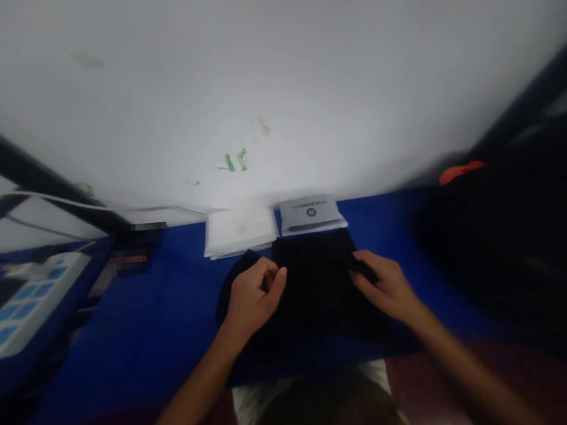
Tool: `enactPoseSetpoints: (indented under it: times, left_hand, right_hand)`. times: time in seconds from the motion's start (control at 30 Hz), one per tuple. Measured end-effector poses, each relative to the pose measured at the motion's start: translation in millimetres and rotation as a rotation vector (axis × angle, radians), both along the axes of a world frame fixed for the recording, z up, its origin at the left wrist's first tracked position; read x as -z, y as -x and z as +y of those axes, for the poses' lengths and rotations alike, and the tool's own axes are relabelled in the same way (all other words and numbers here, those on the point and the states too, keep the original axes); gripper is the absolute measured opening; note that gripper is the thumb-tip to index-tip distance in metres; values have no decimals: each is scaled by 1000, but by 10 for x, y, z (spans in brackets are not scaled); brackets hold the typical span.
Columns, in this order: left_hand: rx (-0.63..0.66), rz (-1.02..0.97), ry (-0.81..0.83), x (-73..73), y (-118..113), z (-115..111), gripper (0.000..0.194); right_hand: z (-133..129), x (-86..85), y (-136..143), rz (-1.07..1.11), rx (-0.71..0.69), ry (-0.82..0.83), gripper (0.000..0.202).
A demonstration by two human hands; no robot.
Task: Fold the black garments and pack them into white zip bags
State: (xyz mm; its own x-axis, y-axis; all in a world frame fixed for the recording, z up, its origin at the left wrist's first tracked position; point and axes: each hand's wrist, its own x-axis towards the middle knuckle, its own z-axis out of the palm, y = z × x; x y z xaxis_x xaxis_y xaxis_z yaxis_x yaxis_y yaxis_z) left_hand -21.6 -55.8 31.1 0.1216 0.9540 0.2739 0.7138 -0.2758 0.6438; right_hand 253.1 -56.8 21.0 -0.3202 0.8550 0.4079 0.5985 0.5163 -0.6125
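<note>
A piece of black cloth (318,282), probably a garment, lies on the blue table in front of me, with a flap (234,278) sticking out at its left. My right hand (385,284) pinches the cloth's right edge between thumb and fingers. Over the left part of the cloth, my left hand (255,293) is closed, its fingers curled in toward the thumb. What lies inside those left fingers is hidden. Just beyond the cloth is a grey plastic packet (310,215) with dark print, and left of it lie flat white bags (240,230) in a stack.
The blue table top (140,328) runs up to a white wall. At left are a power strip (30,301) with blue sockets and a blurred dark object (136,247). A large dark mass (521,239) with an orange piece (461,172) fills the right side.
</note>
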Motion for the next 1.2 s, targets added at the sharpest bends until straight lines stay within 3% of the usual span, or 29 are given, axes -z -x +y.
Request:
enactPoseSetpoints:
  times: [0.17,0.33,0.47,0.6,0.7,0.8,0.9,1.03,1.1,1.2]
  left_hand:
    - [59,218,361,185,-172,150,44]
    - [191,253,478,246,-407,211,60]
    - [171,268,476,278,-516,251,58]
    - [142,260,393,271,-599,269,39]
    - [210,112,295,197,-675,231,20]
    - [327,-129,230,59,-720,157,14]
    - [356,-226,153,-90,-684,123,20]
    - [227,-263,79,-149,-532,286,18]
    - [167,-299,101,-94,-418,455,18]
    - [111,-245,167,37,-139,736,25]
  right_hand:
    - [-162,366,-533,-204,101,-31,19]
    - [-270,491,-636,-241,153,114,23]
    - [-217,360,-667,-217,163,142,47]
    - [-68,126,-631,-305,141,128,76]
    - [105,-68,-492,-308,11,108,85]
    - [337,-227,-299,-245,-241,144,91]
    - [608,-291,-124,-169,-494,359,85]
    - [907,-173,27,-56,-740,806,45]
    - [985,-46,67,49,-724,978,33]
    - [1011,168,85,285,-556,1154,37]
